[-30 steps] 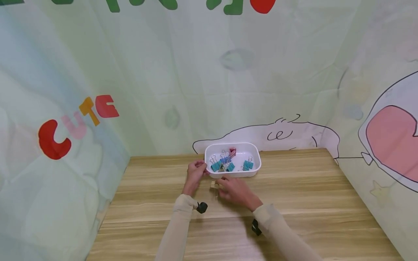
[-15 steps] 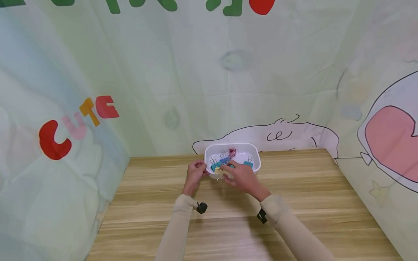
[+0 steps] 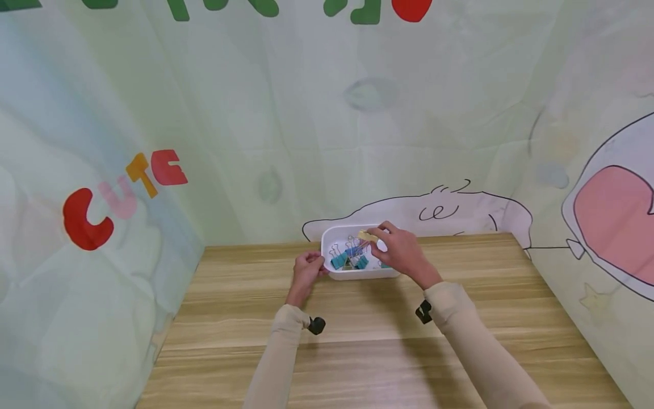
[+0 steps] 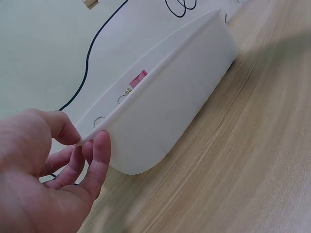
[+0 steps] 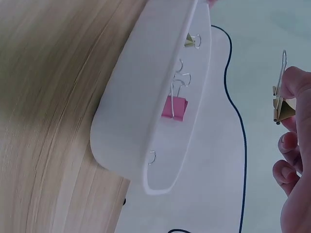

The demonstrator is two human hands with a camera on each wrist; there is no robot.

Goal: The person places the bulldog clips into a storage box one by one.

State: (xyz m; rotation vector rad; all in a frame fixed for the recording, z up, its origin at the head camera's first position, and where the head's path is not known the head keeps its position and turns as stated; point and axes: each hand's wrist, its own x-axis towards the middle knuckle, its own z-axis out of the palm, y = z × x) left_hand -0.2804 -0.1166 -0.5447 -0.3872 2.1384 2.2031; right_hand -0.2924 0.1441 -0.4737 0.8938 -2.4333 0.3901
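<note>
A white plastic tray (image 3: 363,275) stands at the back of the table with several binder clips in it. My left hand (image 3: 305,272) pinches the tray's rim at its left end, thumb and fingers on both sides of the wall (image 4: 155,111). Above the tray, my right hand (image 3: 402,250) pinches a yellow-gold binder clip (image 3: 367,235); in the right wrist view this clip (image 5: 285,110) is clear of the tray, its wire handle pointing up. Inside lie teal binder clips (image 3: 339,261), a blue one (image 3: 352,250) and a pink one (image 5: 174,108). My right hand hides part of the tray's right side.
The wood-grain table (image 3: 327,363) stretches in front of the tray. A printed cloth backdrop (image 3: 265,142) rises right behind the tray and along both sides. Small black devices sit at both wrists, on the left (image 3: 316,325) and right (image 3: 424,311).
My right hand has lifted the yellow-gold binder clip from in front of the tray, up and rightward over it. My left hand stays at the rim.
</note>
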